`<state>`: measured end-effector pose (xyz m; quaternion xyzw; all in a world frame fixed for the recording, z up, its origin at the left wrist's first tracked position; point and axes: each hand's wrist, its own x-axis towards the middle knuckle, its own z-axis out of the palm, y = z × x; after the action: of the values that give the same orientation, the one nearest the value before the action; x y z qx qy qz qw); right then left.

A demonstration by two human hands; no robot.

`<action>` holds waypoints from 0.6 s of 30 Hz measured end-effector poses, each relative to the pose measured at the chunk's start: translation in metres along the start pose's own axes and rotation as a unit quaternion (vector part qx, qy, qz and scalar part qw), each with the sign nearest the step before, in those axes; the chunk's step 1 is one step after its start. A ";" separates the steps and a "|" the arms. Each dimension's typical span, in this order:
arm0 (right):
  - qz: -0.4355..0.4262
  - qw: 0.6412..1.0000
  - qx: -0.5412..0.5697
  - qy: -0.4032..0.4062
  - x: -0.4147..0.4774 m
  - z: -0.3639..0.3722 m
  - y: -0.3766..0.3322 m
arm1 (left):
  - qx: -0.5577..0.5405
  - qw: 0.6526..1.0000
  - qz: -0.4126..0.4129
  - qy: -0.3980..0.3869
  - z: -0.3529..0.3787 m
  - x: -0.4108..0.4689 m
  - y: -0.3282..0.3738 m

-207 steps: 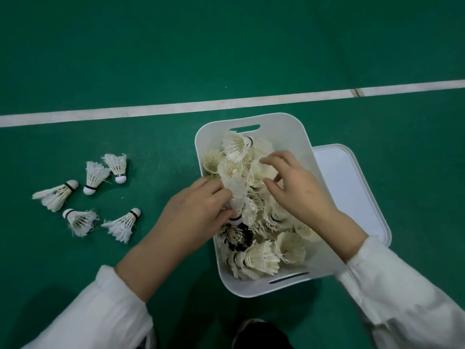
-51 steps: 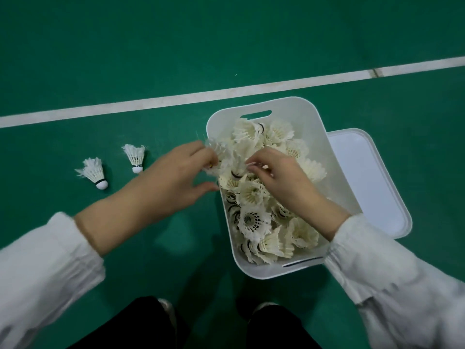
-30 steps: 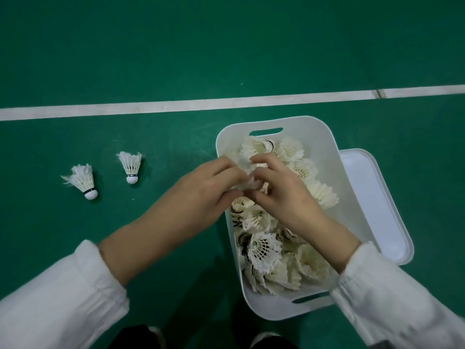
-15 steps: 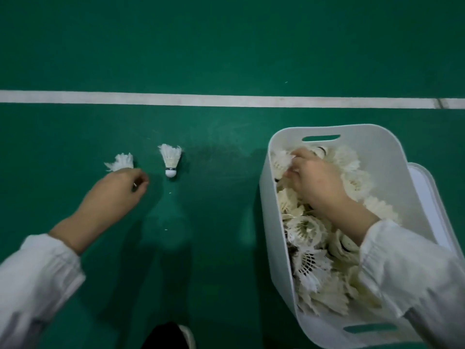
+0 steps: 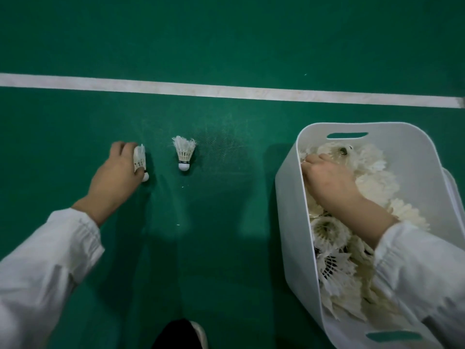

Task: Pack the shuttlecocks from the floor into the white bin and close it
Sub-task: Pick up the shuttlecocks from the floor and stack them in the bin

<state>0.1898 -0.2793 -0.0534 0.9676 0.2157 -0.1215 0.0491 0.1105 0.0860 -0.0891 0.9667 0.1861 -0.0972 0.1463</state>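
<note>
My left hand grips a white feather shuttlecock just above the green floor at the left, cork end pointing toward me. A second shuttlecock lies on the floor a little to its right, cork toward me. The white bin stands at the right, filled with several shuttlecocks. My right hand is inside the bin near its far end, fingers curled down among the feathers; I cannot tell whether it holds one.
A white court line crosses the green floor beyond the shuttlecocks. The bin's lid shows as a thin edge behind the bin's right wall. A shoe tip and dark trouser leg sit at the bottom centre.
My left hand has left the bin, reached to the floor at the left and taken hold of the leftmost shuttlecock. My right hand stays in the bin. The view has shifted left.
</note>
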 end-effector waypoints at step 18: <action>-0.113 0.960 0.214 0.143 -0.029 -0.090 -0.067 | -0.055 0.998 0.027 -0.002 0.014 0.008 0.015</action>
<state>0.1549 -0.2177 0.0378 0.9320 0.2976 -0.0302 -0.2046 0.1213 0.0711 -0.0999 0.9617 0.1650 -0.0848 0.2018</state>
